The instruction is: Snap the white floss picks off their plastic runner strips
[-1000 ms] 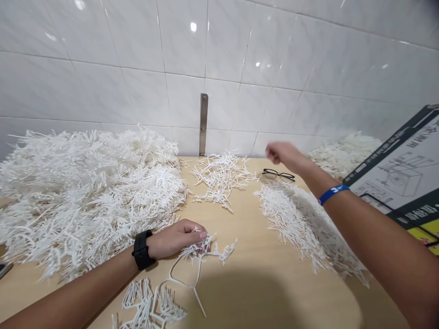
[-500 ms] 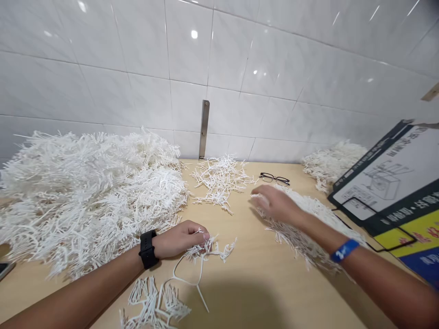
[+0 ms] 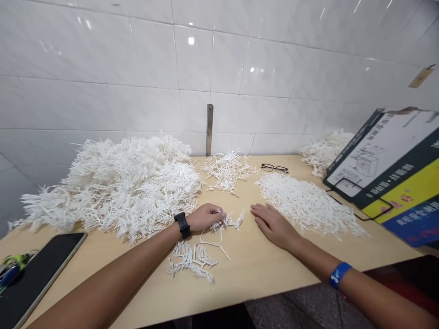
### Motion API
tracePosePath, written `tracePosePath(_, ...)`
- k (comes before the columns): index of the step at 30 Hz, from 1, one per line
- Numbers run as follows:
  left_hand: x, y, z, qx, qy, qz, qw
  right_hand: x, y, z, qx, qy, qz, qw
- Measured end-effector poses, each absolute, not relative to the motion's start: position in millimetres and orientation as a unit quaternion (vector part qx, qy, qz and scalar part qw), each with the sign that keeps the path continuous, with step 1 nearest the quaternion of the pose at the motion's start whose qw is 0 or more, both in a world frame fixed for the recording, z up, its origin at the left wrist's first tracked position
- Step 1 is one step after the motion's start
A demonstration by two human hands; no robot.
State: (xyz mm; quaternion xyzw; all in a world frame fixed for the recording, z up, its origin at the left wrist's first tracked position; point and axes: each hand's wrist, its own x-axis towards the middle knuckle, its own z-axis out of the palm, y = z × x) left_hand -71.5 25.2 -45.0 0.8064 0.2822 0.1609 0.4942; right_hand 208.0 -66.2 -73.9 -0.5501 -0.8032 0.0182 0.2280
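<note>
My left hand (image 3: 207,216), with a black watch on the wrist, is closed on a white branched plastic piece (image 3: 219,235) whose thin stems stick out below and to the right. Flat on the table, palm down with its fingers extended, my right hand (image 3: 274,225) holds nothing. Just beyond it lies a heap of small white pieces (image 3: 305,203). Another branched piece (image 3: 192,260) rests below my left hand. A large tangled white pile (image 3: 137,183) covers the left side, and a small loose pile (image 3: 228,169) sits at the middle back.
Black-framed glasses (image 3: 274,168) lie near the tiled wall. A printed box (image 3: 387,169) leans at the right, with a further white pile (image 3: 324,151) behind it. At the left are a phone (image 3: 41,274) and keys (image 3: 13,267). The table's front edge (image 3: 254,297) shows.
My right hand has come down from above the right heap onto the table, nearer my left hand. The view has shifted, showing more phone and the front edge.
</note>
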Motion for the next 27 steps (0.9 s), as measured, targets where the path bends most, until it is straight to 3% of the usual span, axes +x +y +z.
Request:
tracePosePath(11,-70.7,15.2,-42.4,0.819,0.302,0.198,0.446,197.5,-61.7,-76.2,-0.56,-0.784,0.077,0.256)
tracePosePath(18,-65.1,6.3,-48.9,0.836,0.315,0.219,0.393,162.6,-64.7,-72.4,-0.534,-0.735,0.213,0.36)
tracePosePath(24,-62.2,5.5,-55.6,0.843,0.345,0.246,0.331,129.5,-62.2,-73.7,-0.499,-0.727,0.205,0.425)
tracePosePath(27,-61.0,6.0,-57.8,0.84,0.359,0.258,0.316,114.6,-66.9,-62.2,-0.479,-0.734,0.141,0.461)
